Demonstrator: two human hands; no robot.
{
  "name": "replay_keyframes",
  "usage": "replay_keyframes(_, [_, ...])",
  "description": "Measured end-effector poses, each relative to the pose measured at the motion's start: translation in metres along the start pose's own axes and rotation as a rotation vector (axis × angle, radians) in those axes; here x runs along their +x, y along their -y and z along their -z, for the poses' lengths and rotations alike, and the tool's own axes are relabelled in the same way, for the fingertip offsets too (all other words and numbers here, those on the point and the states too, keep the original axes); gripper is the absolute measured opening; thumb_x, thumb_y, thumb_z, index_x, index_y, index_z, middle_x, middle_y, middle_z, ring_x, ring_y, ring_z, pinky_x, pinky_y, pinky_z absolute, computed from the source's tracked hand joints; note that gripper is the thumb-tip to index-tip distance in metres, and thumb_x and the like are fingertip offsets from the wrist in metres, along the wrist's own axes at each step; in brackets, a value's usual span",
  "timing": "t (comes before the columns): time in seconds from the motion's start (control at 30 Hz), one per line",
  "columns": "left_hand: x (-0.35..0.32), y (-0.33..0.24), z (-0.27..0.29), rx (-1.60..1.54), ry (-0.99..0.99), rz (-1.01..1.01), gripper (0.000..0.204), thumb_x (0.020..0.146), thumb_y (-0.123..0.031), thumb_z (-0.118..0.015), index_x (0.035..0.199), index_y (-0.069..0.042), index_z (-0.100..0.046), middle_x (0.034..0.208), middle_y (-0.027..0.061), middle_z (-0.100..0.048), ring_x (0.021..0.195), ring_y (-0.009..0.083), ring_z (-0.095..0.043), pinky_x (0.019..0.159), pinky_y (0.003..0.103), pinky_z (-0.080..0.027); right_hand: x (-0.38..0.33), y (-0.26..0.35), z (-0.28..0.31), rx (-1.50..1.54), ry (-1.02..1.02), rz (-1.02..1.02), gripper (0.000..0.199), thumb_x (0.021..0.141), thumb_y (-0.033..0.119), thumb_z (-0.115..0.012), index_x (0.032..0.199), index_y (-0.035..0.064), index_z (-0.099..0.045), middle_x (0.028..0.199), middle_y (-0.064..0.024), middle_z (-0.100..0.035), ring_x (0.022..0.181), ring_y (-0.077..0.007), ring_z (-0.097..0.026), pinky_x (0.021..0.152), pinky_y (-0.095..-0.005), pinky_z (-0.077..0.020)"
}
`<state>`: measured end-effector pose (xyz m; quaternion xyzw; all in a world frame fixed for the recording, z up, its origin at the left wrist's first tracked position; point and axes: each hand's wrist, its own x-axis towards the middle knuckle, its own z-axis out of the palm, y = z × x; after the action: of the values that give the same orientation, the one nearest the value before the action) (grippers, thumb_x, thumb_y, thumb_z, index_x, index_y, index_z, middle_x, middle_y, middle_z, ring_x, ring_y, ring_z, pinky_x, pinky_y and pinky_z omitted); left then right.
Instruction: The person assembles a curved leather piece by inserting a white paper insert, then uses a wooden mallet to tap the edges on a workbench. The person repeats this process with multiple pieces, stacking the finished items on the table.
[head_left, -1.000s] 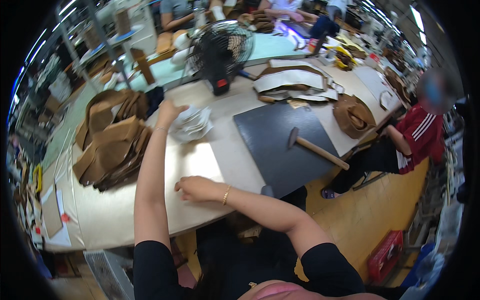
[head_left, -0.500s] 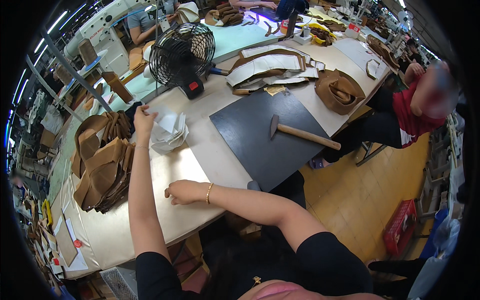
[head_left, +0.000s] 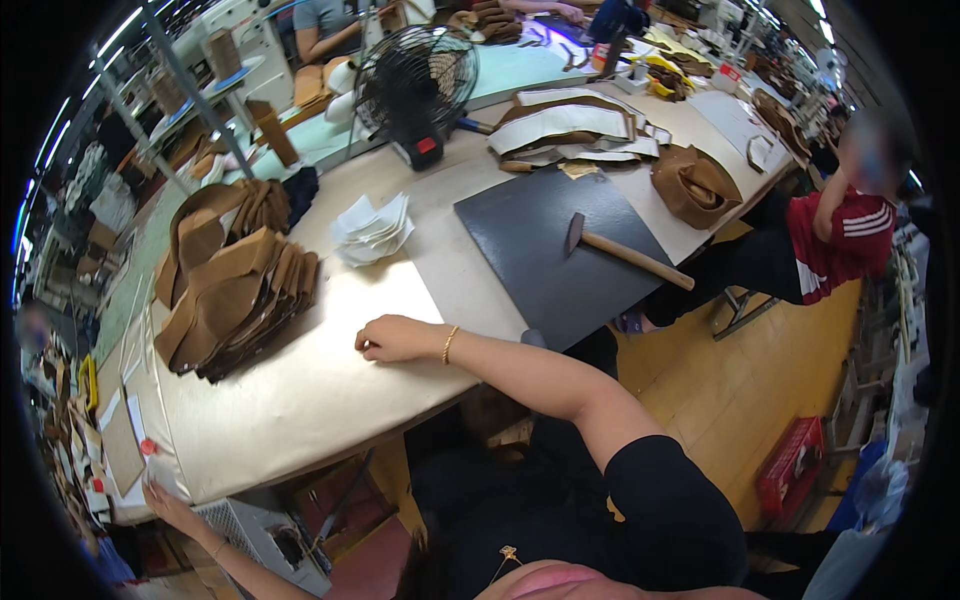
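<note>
At the table's lower left corner my left hand [head_left: 172, 505] reaches up to a clear bottle [head_left: 163, 472] with a red cap. Its fingers look apart around the bottle's near end, and I cannot tell whether they touch it. My right hand [head_left: 402, 340] rests on the pale, shiny tabletop [head_left: 290, 410] with its fingers curled and nothing visible in them. Beyond it sits a pile of white cut pieces [head_left: 372, 230]. Left of my right hand lies a thick stack of brown panels [head_left: 240, 305], with more brown pieces [head_left: 205, 225] behind it.
A hammer [head_left: 630, 255] lies on a black board [head_left: 540, 240] to the right. Farther back are a black fan [head_left: 415, 90], white-and-brown strips [head_left: 565, 125] and a coiled brown roll [head_left: 695, 190]. A person in red [head_left: 850, 240] sits at the right. A red crate [head_left: 790, 465] stands on the floor.
My left hand has left the white pile and swung down to the bottle at the lower left. My right hand stays curled on the table. The whole view has shifted.
</note>
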<state>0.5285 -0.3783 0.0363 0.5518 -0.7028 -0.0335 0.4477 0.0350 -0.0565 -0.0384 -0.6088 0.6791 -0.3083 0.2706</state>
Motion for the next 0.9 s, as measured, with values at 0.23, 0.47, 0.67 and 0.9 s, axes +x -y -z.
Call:
replay_keyframes(0.23, [-0.06,0.153,0.076,0.904,0.173,0.047,0.045,0.094,-0.009,-0.047,0.138,-0.004,-0.053,0.136,0.0246,-0.055,0.131,0.0378,-0.047,0.111,0.044,-0.037,-0.002,0.015,0.001,-0.048,-0.009,-0.017,0.026,0.089,0.019,-0.062,0.108,0.0027,-0.07,0.1,-0.0147,-0.071,0.096,-0.0308,-0.067,0.088,-0.0405,-0.0512])
replay_keyframes(0.47, [-0.077,0.169,0.034,0.819,0.222,0.131,0.042,0.09,-0.009,-0.05,0.131,-0.003,-0.059,0.118,0.027,-0.062,0.113,0.0412,-0.057,0.098,0.048,-0.046,-0.001,0.016,0.004,-0.045,0.013,-0.052,0.026,0.09,0.018,-0.061,0.11,0.0025,-0.069,0.101,-0.0142,-0.071,0.095,-0.0302,-0.067,0.087,-0.0396,-0.051])
replay_keyframes(0.67, [-0.074,0.16,0.022,0.723,0.235,0.203,0.038,0.089,-0.012,-0.051,0.121,0.001,-0.066,0.105,0.0264,-0.065,0.101,0.0418,-0.061,0.09,0.049,-0.049,-0.003,0.012,0.002,-0.062,0.009,-0.037,0.026,0.091,0.019,-0.062,0.11,0.0034,-0.069,0.1,-0.0143,-0.071,0.094,-0.03,-0.067,0.086,-0.0397,-0.0509])
replay_keyframes(0.9, [-0.07,0.157,0.025,0.626,0.243,0.185,0.037,0.092,-0.012,-0.05,0.121,0.005,-0.065,0.12,0.0264,-0.063,0.113,0.04,-0.059,0.1,0.044,-0.045,-0.001,0.015,0.002,-0.078,0.06,-0.043,0.026,0.091,0.021,-0.063,0.111,0.0049,-0.068,0.098,-0.0135,-0.069,0.095,-0.0292,-0.064,0.087,-0.0401,-0.0493])
